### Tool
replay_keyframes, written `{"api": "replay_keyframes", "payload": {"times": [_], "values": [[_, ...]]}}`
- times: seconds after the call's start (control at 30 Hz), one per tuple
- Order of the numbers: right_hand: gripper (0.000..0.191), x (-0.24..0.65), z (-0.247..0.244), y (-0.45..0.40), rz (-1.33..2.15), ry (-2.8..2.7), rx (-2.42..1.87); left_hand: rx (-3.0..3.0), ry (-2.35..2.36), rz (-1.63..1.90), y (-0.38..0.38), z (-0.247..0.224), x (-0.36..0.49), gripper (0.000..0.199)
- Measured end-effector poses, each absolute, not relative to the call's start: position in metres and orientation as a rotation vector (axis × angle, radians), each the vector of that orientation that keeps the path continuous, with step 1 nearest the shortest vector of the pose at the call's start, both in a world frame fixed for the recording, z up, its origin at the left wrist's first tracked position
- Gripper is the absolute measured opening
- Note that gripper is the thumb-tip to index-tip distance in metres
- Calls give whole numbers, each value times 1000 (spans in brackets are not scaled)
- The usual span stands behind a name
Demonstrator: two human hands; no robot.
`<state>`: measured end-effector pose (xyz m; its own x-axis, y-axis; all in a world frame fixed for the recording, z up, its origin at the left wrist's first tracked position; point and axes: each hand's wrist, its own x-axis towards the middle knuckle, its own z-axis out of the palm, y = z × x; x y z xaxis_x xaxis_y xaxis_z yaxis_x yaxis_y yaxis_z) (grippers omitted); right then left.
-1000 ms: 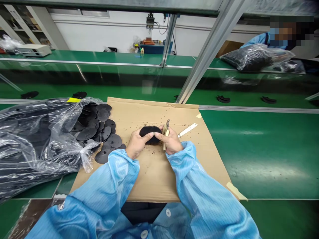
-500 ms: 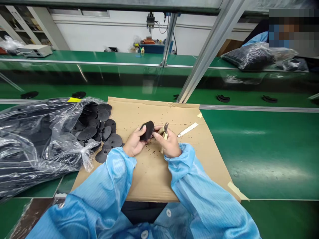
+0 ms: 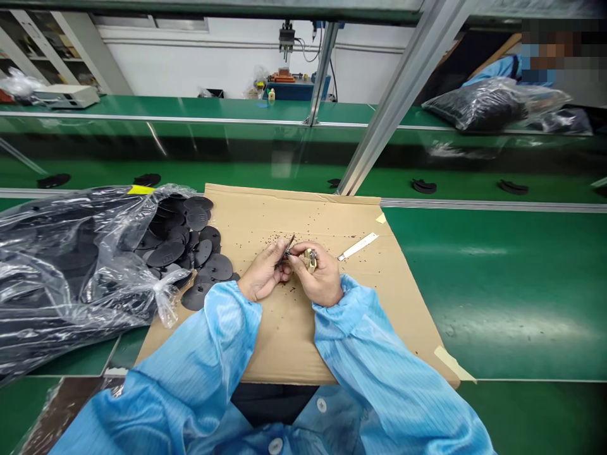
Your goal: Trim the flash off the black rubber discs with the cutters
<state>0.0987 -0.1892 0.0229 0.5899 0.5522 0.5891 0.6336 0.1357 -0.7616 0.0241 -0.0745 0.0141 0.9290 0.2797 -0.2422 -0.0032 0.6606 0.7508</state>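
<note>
My left hand is closed on a thin black plastic disc, now seen nearly edge-on. Close beside it, my right hand is closed round a pair of nippers with pale yellow handles, and its thumb and forefinger reach to the disc's edge. Most of the nippers is hidden in the palm. Beneath both hands lies a cardboard sheet, sprinkled with small black bits. To the left, a heap of black discs spills from a clear plastic bag.
A white-handled knife lies on the cardboard, right of my hands. Behind it, a green conveyor belt carries several black pieces. A slanted metal post rises at the cardboard's far edge. Another person sits at the far right behind a filled bag.
The disc has turned from showing its broad face to nearly edge-on. My right hand has rotated the nippers, and its fingertips have come against the disc. Pieces on the belt shifted slightly left.
</note>
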Motion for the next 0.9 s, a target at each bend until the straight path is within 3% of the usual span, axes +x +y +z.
{"api": "replay_keyframes", "payload": {"times": [0.27, 0.43, 0.6, 0.9], "values": [[13, 101, 25, -189, -297, -1270, -1533, 941, 380, 243, -80, 15, 26, 46], [4, 98, 23, -186, -119, -1066, -1524, 967, 447, 364, -81, 15, 28, 48], [15, 102, 18, -183, 36, -781, -1490, 950, 507, 744, -78, 11, 32, 57], [27, 116, 14, -184, 204, -765, -1586, 1146, 492, 781, -77, 4, 32, 42]]}}
